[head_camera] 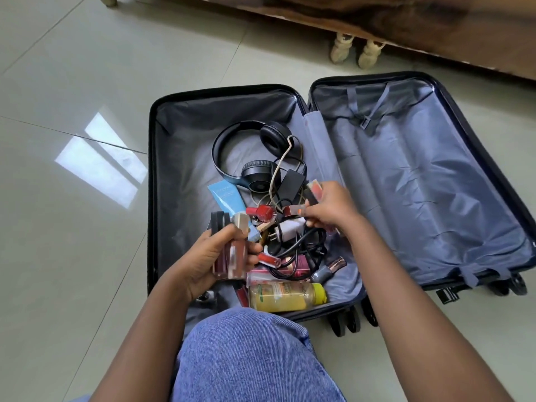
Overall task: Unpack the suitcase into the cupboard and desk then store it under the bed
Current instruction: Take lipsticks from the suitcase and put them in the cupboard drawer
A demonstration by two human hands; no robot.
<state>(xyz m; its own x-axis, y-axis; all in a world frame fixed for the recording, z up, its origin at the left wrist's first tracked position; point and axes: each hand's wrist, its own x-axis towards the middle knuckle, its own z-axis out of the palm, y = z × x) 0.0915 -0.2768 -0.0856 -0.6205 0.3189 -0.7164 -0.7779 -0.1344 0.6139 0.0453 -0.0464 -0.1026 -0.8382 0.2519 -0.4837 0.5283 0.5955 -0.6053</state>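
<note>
a home bedroom: tiled floor (87, 82), wooden bed (406, 21), shoes (355, 50).

Pale glossy floor tiles (72, 82) w/ bright window reflection (101, 159) at left. Pr of beige shoes (355, 50) far side, toes tucked under dark wood furniture edge (406, 21). Wooden leg (108, 0) far left. Blue denim knee (249, 358) near centre.

1. I see a black suitcase (150, 198) shell with grey-blue lining.
2. The headphones (249, 152) are black.
3. A light blue tube (226, 200) lies beside them.
4. The bottle (285, 297) is yellow, its cap too.
5. The floor (72, 111) is pale grey-green tile.
6. My knee (249, 358) wears blue denim.
</note>
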